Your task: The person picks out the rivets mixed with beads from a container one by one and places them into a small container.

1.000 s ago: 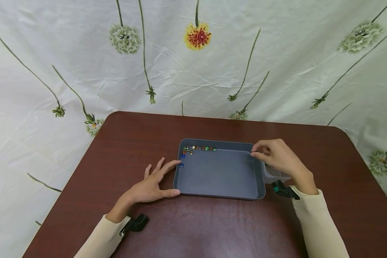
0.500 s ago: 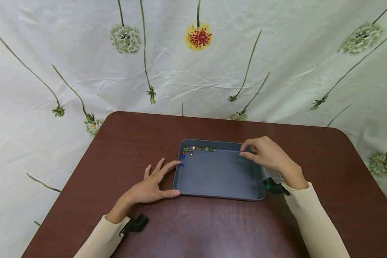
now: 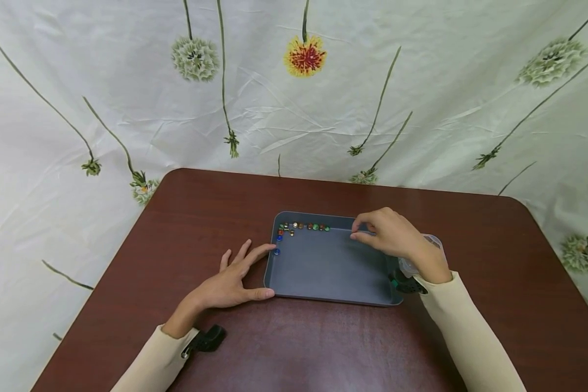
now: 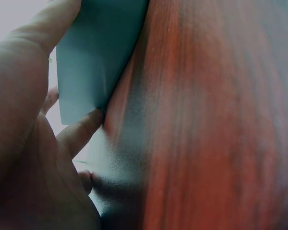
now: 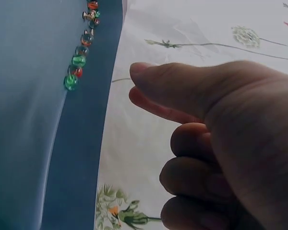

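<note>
A shallow grey tray [image 3: 328,272] lies on the table. Along its far edge and down its far left corner runs a line of small glass marbles [image 5: 78,60] in green, red and clear tones. Two blue marbles [image 3: 276,251] sit by the left wall. My left hand [image 3: 227,282] is spread, thumb at the tray's near left corner and index finger at its left rim. Over the far right part of the tray is my right hand [image 3: 389,234], thumb and index fingertips close together, other fingers curled. Whether something small sits between those fingertips cannot be made out.
A clear plastic container [image 3: 433,239] stands against the tray's right side, partly hidden by my right wrist. The brown table [image 3: 215,207] has rounded far corners. Behind it hangs a white cloth [image 3: 323,120] printed with flowers.
My right hand has moved left from the tray's right rim to above its far right part, uncovering more of the clear container. My left hand has stayed in place.
</note>
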A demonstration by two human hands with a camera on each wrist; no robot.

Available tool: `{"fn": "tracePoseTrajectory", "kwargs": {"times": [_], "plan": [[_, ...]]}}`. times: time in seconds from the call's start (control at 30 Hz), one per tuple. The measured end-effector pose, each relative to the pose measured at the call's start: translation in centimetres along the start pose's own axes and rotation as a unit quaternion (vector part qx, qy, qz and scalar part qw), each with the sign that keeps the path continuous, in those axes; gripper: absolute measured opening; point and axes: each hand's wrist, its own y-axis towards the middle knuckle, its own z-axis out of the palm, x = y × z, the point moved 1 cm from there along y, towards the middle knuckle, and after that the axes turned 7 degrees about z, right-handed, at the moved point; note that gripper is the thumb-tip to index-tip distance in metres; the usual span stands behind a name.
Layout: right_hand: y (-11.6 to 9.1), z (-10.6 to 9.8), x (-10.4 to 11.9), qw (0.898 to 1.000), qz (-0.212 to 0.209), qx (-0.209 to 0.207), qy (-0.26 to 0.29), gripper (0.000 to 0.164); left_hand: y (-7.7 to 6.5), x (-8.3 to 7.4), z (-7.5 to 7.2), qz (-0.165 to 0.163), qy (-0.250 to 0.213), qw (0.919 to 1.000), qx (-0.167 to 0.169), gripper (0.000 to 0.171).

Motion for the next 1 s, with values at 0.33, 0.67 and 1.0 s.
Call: {"fn": "tracePoseTrajectory", "kwargs": {"times": [0.33, 0.67, 1.0], "plan": [[1.4, 0.5, 1.5, 1.000, -0.014, 0.023, -0.005, 0.013, -0.1, 0.0, 0.0, 0.001, -0.005, 1.0000, 0.000, 0.088], [2.9, 1.3, 3.0, 0.998, -0.022, 0.052, -0.011, 0.014, -0.1, 0.1, 0.0, 0.000, -0.004, 1.0000, 0.000, 0.089], [4.1, 2.2, 4.1, 0.997, -0.027, 0.067, -0.019, 0.012, -0.1, 0.1, 0.0, 0.002, -0.005, 1.0000, 0.000, 0.089]]}}
